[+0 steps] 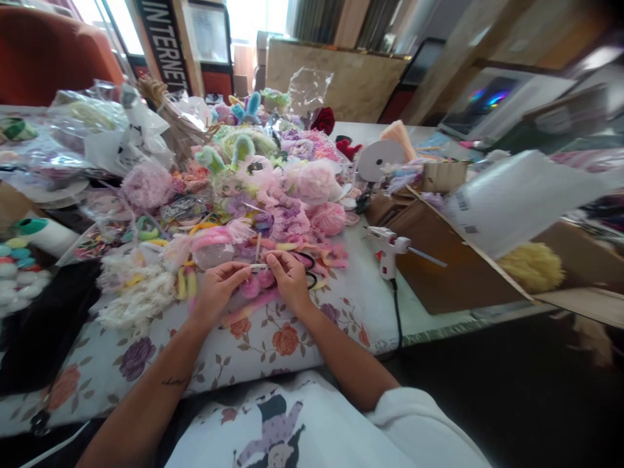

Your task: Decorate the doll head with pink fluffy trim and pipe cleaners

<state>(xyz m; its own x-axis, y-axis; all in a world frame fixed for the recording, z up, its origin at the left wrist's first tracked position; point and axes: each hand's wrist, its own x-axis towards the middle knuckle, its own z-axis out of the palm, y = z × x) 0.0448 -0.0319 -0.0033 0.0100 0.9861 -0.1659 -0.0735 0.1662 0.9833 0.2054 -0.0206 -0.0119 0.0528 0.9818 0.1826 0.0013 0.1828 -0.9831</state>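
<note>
Together, left fingers (pixel 237 270) and right fingers (pixel 281 261) pinched on a small white strip (pixel 258 266), above pink fluff (pixel 251 286).

Lettering: one word legible.
INTERNET, white capitals on dark strip (pixel 163 49) beyond desk (pixel 414 318); white plastic bag (pixel 524 201), right, bears barcode (pixel 459 200) and square code (pixel 470 229), print too small to read.
</note>
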